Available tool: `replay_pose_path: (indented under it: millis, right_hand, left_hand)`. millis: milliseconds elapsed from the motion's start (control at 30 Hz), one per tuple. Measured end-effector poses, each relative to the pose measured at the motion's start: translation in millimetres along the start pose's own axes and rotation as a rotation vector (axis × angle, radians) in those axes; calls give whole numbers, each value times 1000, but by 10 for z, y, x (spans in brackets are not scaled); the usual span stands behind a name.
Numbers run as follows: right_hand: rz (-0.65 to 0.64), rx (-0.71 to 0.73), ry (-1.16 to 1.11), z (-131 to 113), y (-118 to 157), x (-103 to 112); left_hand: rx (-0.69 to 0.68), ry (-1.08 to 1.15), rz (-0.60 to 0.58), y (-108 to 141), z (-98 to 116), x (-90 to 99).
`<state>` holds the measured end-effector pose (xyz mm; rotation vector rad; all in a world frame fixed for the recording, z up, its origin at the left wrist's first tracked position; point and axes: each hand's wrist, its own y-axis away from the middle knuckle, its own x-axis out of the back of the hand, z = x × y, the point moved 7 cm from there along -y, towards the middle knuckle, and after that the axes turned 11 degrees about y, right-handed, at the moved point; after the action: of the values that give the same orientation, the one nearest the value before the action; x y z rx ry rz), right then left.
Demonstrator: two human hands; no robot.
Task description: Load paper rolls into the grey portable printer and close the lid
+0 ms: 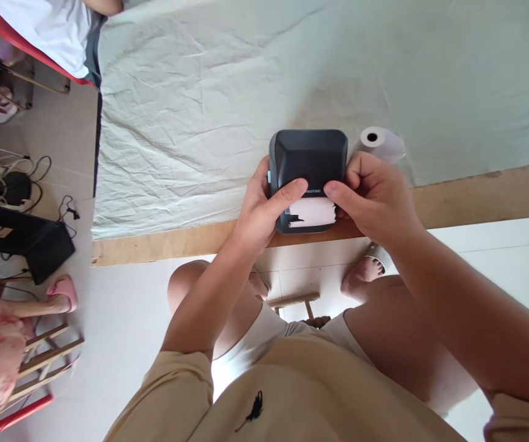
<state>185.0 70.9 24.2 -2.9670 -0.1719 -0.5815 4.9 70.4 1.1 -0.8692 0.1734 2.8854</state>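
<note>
Both my hands hold a small black receipt printer (313, 162) over the front edge of the table. My left hand (266, 205) grips its left side, the thumb lying on the front of the lid. On the other side my right hand (375, 193) is closed around the right edge, its thumb pressing near the lid's lower rim. A torn strip of white paper (313, 212) sticks out below the lid, ragged at its left end. Just beyond my right hand a white paper roll (381, 142) with a dark core lies on the cloth.
A wrinkled pale green cloth (190, 116) covers the table, with a bare wooden edge (153, 248) along the front. To the left are a black box-like object (19, 239), tangled cables (38, 175) and wooden stools (43, 362). Parts of other people show at the left.
</note>
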Motion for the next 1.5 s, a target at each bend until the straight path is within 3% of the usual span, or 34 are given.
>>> replay_pose_path:
  millis: [167,333,567,767,933,1067,1133,1200,1333,1400,1500]
  right_hand:
    - [-3,-23,4,30,45,5]
    - [-24,-46,-33,60,64,18]
    - [12,-45,-70,126,29,-20]
    - [-5,39,50,-21,51,87]
    - [205,234,334,-317,99,280]
    - [447,346,296,-488,99,359]
    - [509,382,324,-536,65,356]
    - [486,419,483,-590,5,299]
    - [241,381,890,-609,-133,122]
    - [95,299,979,-574,-164,78]
    - [-16,244,1012,-550,-175,72]
  left_hand:
    - [68,82,47,-5,-27,-79]
    - [95,188,187,-34,-60,-48]
    - [39,168,240,-16,-63,64]
    - [35,126,231,-14,17,29]
    - [51,136,227,-22,-22,54]
    - [61,76,220,-18,-65,90]
    - [53,70,211,-12,-64,94]
    - [53,80,184,-3,-56,72]
    - [62,77,147,18,-31,19]
    - [66,54,164,28,-24,21]
    - [71,16,216,39,-20,60]
